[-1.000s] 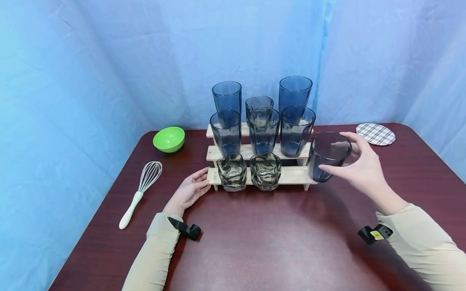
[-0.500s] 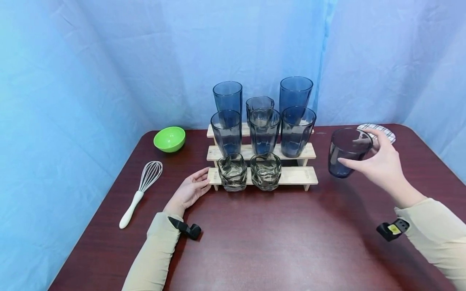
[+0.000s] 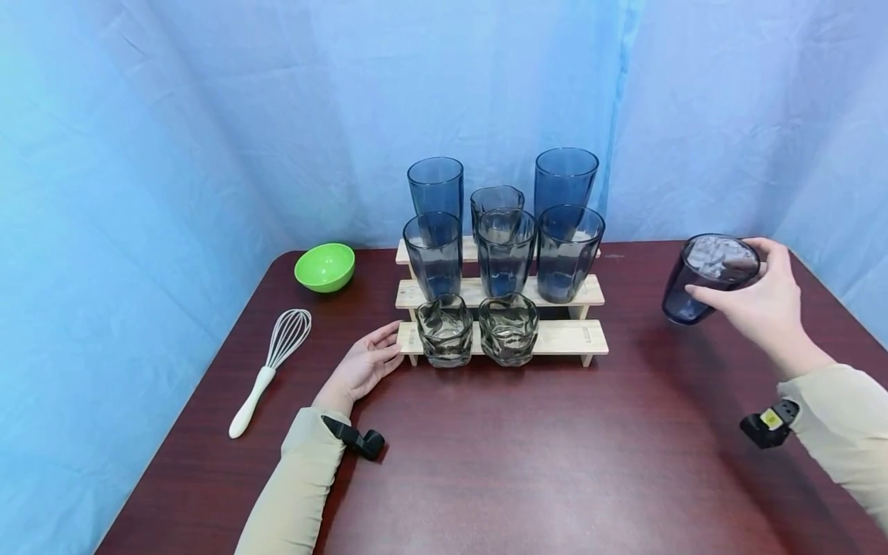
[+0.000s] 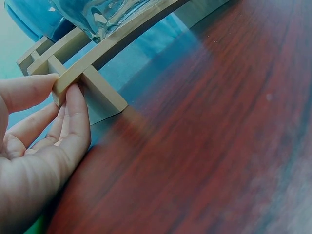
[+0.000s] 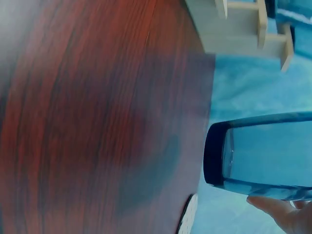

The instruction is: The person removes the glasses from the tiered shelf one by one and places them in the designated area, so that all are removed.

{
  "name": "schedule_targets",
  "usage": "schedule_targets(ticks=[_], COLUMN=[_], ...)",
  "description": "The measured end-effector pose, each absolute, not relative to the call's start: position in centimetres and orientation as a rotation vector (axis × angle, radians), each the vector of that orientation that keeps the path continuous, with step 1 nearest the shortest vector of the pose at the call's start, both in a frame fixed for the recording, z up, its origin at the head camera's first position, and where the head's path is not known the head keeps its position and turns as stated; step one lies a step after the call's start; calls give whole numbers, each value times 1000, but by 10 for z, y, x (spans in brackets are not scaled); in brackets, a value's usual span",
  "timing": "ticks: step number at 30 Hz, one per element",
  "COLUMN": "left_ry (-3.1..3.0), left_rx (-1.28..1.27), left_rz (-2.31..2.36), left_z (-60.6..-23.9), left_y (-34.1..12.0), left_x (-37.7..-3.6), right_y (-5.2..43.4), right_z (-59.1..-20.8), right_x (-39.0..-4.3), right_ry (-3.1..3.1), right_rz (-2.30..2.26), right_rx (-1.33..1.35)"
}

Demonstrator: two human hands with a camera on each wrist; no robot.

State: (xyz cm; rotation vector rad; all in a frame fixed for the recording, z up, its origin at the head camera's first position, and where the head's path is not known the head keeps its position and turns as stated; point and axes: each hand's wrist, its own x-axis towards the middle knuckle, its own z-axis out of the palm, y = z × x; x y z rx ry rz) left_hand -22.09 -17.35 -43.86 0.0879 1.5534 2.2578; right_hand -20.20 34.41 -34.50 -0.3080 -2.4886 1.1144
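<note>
Right hand (image 3: 766, 304) has its fingers wrapped round a dark blue glass (image 3: 706, 277), held up off the table (image 3: 527, 455), well right of the wooden rack (image 3: 502, 337). Left hand (image 3: 362, 367) lies relaxed, fingertips (image 4: 73, 97) touching the rack's bottom-left corner, probably just steadying it.

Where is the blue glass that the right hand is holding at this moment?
In the head view the blue glass is held tilted above the table by the right hand, at the far right, well clear of the wooden stepped rack.
</note>
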Motion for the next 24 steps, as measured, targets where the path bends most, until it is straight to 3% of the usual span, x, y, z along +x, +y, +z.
schedule_targets(ticks=[24], left_ry=[1549], left_rx=[67], left_rz=[2273], left_z=[-439], left_y=[-173], left_x=[-221], right_y=[399], right_z=[-353], right_x=[-219], right_ry=[-2432], right_rz=[1058], right_rx=[-677])
